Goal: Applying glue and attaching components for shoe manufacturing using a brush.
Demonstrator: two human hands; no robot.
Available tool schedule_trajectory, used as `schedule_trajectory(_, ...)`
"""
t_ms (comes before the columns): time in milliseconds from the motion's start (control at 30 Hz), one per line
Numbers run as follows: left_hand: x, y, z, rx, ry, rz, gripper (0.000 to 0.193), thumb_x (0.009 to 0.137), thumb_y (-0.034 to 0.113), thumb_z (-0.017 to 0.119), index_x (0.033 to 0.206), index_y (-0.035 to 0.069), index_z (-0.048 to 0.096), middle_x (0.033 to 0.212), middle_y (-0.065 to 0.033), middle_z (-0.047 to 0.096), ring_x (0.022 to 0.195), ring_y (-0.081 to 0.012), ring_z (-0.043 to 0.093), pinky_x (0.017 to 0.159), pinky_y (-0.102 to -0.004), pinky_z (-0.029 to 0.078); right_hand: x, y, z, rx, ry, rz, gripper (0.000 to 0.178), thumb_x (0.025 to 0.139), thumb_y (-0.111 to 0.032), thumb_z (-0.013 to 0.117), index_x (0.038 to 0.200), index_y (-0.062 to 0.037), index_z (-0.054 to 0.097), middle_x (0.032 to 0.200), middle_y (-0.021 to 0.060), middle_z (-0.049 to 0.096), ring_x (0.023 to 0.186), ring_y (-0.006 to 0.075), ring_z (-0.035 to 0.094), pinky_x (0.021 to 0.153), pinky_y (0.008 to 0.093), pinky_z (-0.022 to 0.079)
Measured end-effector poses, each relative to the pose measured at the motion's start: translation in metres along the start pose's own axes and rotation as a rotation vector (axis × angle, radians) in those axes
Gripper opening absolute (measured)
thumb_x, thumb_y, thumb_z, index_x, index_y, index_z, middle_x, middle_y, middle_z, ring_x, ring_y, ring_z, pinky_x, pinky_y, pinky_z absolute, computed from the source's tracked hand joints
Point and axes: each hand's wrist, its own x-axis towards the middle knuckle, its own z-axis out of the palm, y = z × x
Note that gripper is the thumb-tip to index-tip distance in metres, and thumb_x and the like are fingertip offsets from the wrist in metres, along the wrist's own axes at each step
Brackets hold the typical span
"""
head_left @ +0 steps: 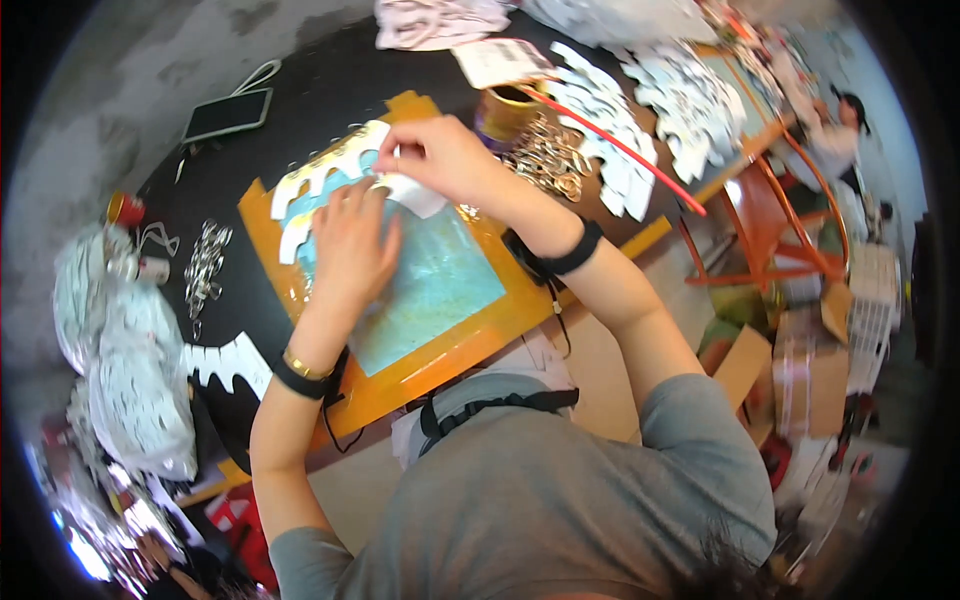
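On a blue work mat (450, 280) edged with orange tape lie white scalloped strips (345, 158), with small metal pieces along the upper edge of the far one. My left hand (352, 240) lies over the nearer strip, its fingers stretched out flat. Just right of it, my right hand (445, 160) is closed in a pinch above the strips' right end. Whatever sits between its thumb and finger is too small to make out. A heap of gold-coloured metal clasps (548, 160) lies beside my right wrist. Silver-coloured clasps (207, 265) form another pile on the left.
A dark tin (507, 115) stands beyond my right hand, near a long red stick (625, 145). White scalloped pieces (605, 130) are stacked at the far right. A phone (228, 114) lies far left; plastic bags (140, 360) line the left edge. An orange chair (765, 220) stands right.
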Motion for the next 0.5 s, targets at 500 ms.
schedule_trajectory(500, -0.048, -0.007, -0.032, 0.080, -0.106, -0.010, 0.026, 0.089, 0.014, 0.063, 0.114, 0.008, 0.061, 0.124, -0.0097, 0.058, 0.118, -0.0284, 0.051, 0.095, -0.0438, 0.035, -0.141, 0.094, -0.148, -0.508, 0.305, 0.447, 0.027, 0.081, -0.015, 0.072, 0.106, -0.0033, 0.071, 0.089, 0.0104, 0.066, 0.077, 0.0193, 0.063, 0.071, 0.0313, 0.051)
